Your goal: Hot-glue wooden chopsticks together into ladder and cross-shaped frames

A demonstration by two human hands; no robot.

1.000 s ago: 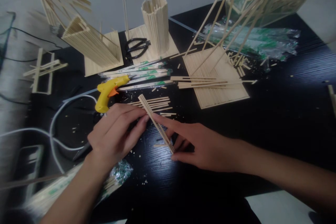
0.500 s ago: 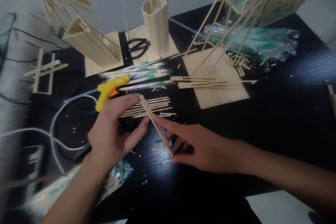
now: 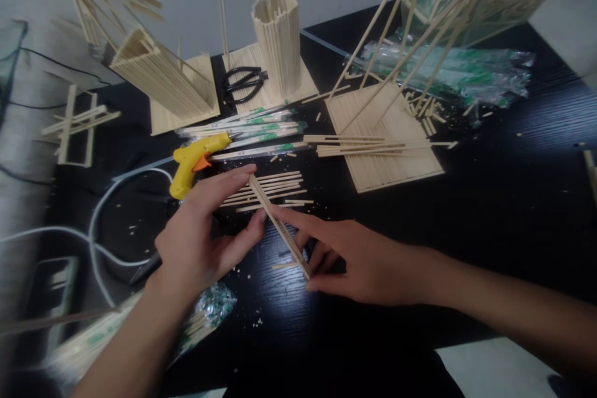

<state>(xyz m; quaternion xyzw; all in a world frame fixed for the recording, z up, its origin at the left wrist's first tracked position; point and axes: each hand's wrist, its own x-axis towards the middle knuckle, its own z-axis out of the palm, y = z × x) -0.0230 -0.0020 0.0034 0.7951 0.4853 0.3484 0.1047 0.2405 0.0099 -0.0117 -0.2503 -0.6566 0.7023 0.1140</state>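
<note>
A narrow bundle of wooden sticks [image 3: 281, 227] is held at a slant above the black table, seen nearly edge-on. My left hand [image 3: 198, 230] grips its upper end between fingers and thumb. On the lower end, my right hand [image 3: 347, 258] is closed, its index finger laid along the sticks and its thumb at the bottom tip. Behind the bundle lies a row of loose wooden sticks [image 3: 280, 184] on the table. Beyond my left hand rests a yellow glue gun [image 3: 189, 161] with an orange trigger.
At the back stand a round stick tower [image 3: 278, 43], a leaning stick tower [image 3: 158, 74] and black-handled scissors [image 3: 243, 84]. Right of these is a flat stick panel [image 3: 396, 168] with sticks on it. Wrapped sticks [image 3: 448, 71] lie farther right. A white cable [image 3: 93, 217] loops at left.
Both hands and the bundle have shifted only very slightly. The grip looks the same, and the things on the table have stayed put.
</note>
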